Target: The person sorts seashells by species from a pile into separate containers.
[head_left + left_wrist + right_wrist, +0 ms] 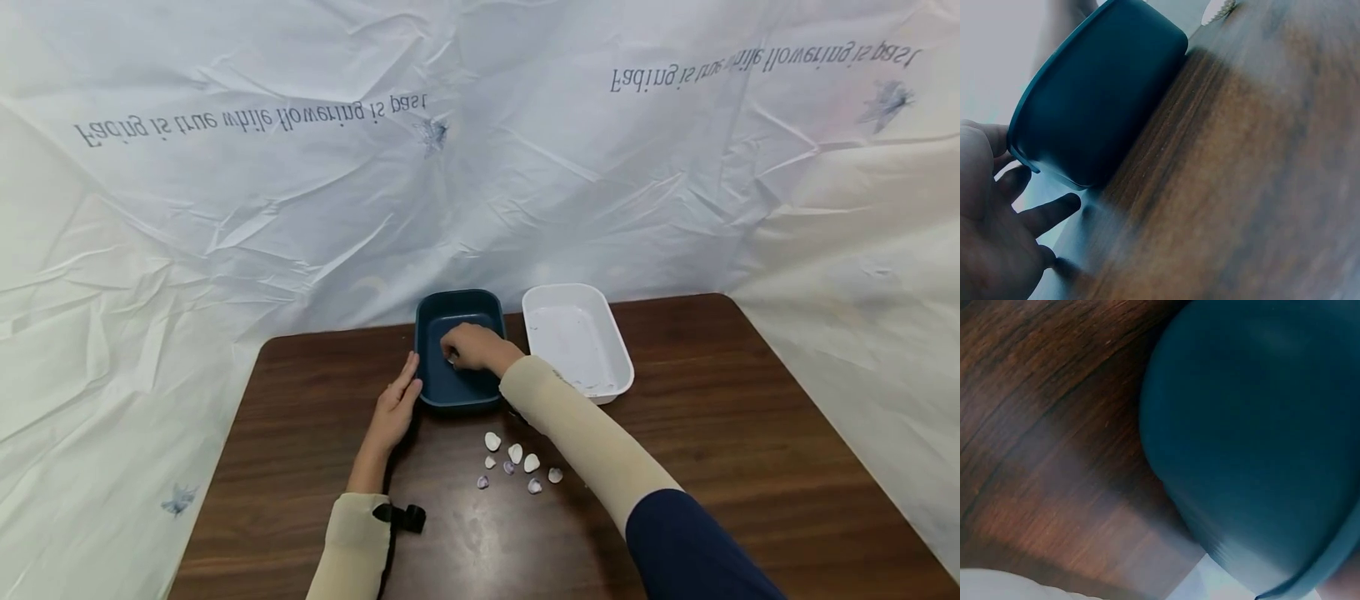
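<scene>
My right hand [474,347] reaches into a dark teal tray [463,403]. Its fingers are curled and pinch a small pale seashell [452,359], mostly covered by the hand. Beside the tray's left wall is my left hand [395,408], its fingers nearly straight and touching the side. The left wrist view shows the fingers of this hand [997,231] spread at the tray's rim and corner. In the right wrist view the tray's outer wall [1241,425] fills much of the picture. Several white and purplish seashells [515,453] lie loose on the table in front of the tray.
A white tray [577,337] stands to the right of the teal one, with small bits on its bottom. Both stand near the far edge of the brown wooden table [735,433]. Behind hangs a pale printed sheet [480,167]. My right forearm crosses in front of the white tray.
</scene>
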{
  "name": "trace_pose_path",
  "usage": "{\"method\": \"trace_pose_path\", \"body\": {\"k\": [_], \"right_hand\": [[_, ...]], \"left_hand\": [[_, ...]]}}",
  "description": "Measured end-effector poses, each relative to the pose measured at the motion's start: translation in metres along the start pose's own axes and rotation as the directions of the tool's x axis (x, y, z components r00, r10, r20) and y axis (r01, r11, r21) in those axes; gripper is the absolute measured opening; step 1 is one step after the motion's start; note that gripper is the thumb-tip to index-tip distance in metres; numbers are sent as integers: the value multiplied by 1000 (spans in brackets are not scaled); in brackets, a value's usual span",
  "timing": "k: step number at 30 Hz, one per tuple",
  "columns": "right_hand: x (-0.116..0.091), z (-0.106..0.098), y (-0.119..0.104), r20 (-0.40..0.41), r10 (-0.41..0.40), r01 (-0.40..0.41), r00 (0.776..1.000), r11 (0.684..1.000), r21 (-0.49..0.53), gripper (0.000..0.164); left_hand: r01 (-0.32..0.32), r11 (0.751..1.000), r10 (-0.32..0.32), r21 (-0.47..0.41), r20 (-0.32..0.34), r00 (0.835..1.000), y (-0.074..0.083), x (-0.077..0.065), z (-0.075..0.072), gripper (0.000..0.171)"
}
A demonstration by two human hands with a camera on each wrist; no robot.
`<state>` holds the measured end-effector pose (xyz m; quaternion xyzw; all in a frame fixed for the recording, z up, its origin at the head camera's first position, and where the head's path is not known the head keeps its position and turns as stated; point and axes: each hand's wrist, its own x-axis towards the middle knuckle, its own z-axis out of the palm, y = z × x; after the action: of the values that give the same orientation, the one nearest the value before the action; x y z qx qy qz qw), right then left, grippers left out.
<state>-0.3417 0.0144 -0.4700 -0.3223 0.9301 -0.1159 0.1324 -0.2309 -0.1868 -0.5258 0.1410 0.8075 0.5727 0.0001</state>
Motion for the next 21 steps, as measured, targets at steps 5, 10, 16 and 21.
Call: {"method": "trace_pose_path", "body": {"k": [5, 10, 16, 21], "right_hand": [[1, 3, 4, -3, 14, -14, 1000, 1000, 0, 16], [1, 7, 9, -12, 6, -6, 1000, 1000, 1, 17], [-3, 7, 16, -22, 18, -17, 1000, 999, 42, 21], [-10, -2, 17, -49, -16, 19, 999, 998, 67, 23]], "left_hand": [[13, 1000, -13, -6, 5, 1000, 22, -5, -1, 51], [4, 1000, -4, 0, 4, 1000, 22, -6, 0, 51], [2, 1000, -2, 7, 7, 1000, 22, -5, -1, 51], [14, 1000, -14, 3, 2, 1000, 21, -4, -2, 51]]}}
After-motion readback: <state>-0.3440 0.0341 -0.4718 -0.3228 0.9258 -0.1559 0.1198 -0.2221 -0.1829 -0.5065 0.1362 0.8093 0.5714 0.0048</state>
